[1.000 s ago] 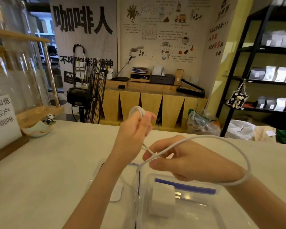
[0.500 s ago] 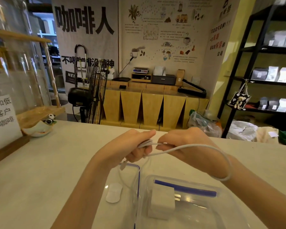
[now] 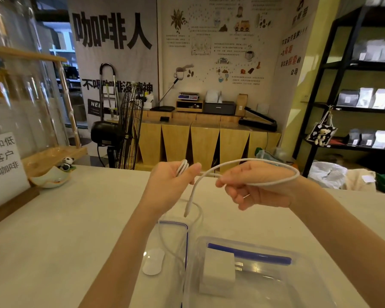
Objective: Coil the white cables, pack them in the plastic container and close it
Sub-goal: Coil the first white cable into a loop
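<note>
My left hand (image 3: 169,185) is raised above the table and pinches a small coil of the white cable (image 3: 265,163). From there the cable arcs right over my right hand (image 3: 253,187), which holds it between fingertips, and loops round the wrist. Its free plug end hangs down between my hands. Below stands the clear plastic container (image 3: 316,272) with a white charger block (image 3: 218,274) inside. The container's clear, blue-edged lid (image 3: 176,227) lies to its left, with a second white cable (image 3: 198,210) lying partly on it.
A white oval puck (image 3: 152,263) lies beside the lid. At the table's left edge stand a printed sign (image 3: 2,165) and a small dish (image 3: 49,177) with a panda figure. A fan, counter and shelves stand beyond the table.
My hands have moved apart and risen slightly. The loop over my right wrist has shifted, and the plug end now hangs free between my hands.
</note>
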Motion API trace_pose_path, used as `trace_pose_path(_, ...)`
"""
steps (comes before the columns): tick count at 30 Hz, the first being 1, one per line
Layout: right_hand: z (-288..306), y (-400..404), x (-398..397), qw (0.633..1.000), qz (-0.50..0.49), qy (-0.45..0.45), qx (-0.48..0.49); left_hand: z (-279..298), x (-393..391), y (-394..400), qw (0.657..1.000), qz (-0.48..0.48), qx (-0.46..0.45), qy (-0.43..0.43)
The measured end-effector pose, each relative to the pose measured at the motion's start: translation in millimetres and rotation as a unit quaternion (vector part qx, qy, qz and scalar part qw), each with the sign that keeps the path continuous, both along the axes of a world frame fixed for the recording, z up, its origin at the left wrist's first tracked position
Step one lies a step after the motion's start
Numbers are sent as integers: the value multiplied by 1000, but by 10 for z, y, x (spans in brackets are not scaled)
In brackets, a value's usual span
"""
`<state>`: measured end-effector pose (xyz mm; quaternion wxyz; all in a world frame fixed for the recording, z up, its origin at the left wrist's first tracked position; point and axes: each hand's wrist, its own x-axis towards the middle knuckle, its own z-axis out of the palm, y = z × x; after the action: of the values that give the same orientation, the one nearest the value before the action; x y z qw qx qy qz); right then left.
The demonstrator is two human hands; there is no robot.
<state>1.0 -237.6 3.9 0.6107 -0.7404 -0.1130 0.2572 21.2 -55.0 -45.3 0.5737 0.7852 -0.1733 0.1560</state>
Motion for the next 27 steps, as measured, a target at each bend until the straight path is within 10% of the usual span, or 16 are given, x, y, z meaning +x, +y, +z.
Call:
trace_pose_path(5, -36, -68, 22, 988, 112, 27, 101, -31, 81, 74, 998, 41, -6, -36)
trace_pose_path(10, 1, -5, -42, 962, 109, -163, -189, -43, 113, 168, 998, 53, -14, -29)
trace_pose_path(14, -50, 26, -6, 784, -71, -442, -430, -35, 107, 224, 994, 20, -74, 76)
trace_pose_path(17, -153, -103, 107, 568, -187, -651, -468, -14, 73, 212, 992, -46, -60, 99)
trace_pose_path(21, -295, -206, 244, 472, -223, -749, -408, 5, 33, 170, 990, -111, -18, 83)
trace_pose_path(24, -285, -244, 330, 495, -266, -718, -410, 21, 17, 151, 991, -122, 40, 43)
trace_pose_path(27, -231, -171, 334, 730, -322, -498, -340, 11, 2, 107, 987, -109, 118, 10)
